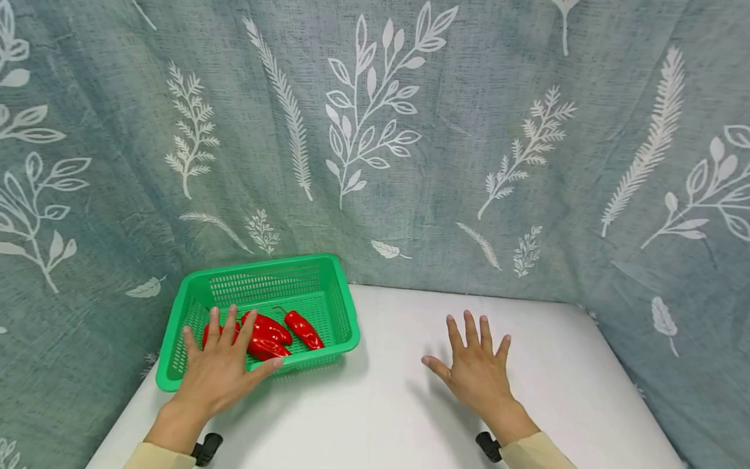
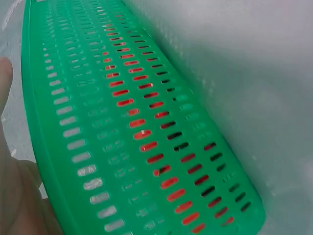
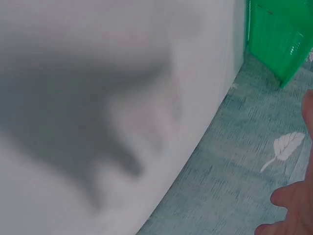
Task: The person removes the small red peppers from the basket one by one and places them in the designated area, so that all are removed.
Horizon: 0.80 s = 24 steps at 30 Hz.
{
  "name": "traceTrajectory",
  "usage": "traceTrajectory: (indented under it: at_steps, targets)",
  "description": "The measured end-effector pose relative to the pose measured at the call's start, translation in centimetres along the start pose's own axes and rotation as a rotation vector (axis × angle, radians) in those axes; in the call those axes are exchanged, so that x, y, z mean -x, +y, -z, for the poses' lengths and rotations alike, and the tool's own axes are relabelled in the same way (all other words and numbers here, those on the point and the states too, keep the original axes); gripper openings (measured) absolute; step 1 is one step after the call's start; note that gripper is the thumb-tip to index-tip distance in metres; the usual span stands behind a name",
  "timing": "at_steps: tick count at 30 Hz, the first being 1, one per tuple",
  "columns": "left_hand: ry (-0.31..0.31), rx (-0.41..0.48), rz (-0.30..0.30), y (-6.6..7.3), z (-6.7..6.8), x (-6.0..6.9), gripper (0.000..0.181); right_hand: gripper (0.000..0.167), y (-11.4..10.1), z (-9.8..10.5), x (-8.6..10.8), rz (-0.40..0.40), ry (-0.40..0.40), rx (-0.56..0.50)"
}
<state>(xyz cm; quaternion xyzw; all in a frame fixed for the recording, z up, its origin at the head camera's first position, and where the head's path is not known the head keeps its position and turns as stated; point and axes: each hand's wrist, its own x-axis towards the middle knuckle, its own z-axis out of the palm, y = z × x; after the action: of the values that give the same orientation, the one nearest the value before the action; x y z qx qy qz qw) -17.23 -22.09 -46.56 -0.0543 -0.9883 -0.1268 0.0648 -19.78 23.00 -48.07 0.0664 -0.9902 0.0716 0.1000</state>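
Observation:
A green slotted basket (image 1: 346, 293) stands at the back left of the white table, with several red peppers (image 1: 303, 329) lying in it. Over the basket's front rim the left hand (image 1: 217, 378) is spread, fingers straight, hiding part of the peppers. Whether it touches the rim cannot be told. In the left wrist view the basket's side wall (image 2: 112, 117) fills the middle, red showing through its slots, and part of the left hand (image 2: 19, 196) is at the left edge. Right of the basket, the right hand (image 1: 480, 381) is held above the table with fingers spread, holding nothing.
The white table (image 1: 375, 404) extends in front of and to the right of the basket. A grey-green curtain (image 1: 433, 163) with white leaf patterns stands behind the table and along both sides. The right hand's shadow (image 3: 73, 107) falls on the table in the right wrist view.

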Motion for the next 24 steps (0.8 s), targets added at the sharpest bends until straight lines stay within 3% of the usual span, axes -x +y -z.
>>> traceTrajectory:
  at_steps: [6,14,19,24]
  targets:
    - [-0.007,0.028,0.051,-2.4,1.0,0.8,0.11,0.097,-3.1,-0.5,-1.9,0.064,-0.008,-0.002]
    - [-0.068,0.09,0.158,-8.0,2.1,2.2,0.122,0.097,-11.2,-1.0,-4.8,0.236,-0.036,-0.036]
    - [-0.072,0.171,0.151,-9.0,1.3,2.3,0.122,0.097,-15.0,-1.9,-5.5,0.318,-0.108,-0.06]
    - [-0.059,0.199,0.135,-9.2,1.2,2.3,0.121,0.101,-16.1,-2.4,-5.8,0.32,-0.176,-0.098]
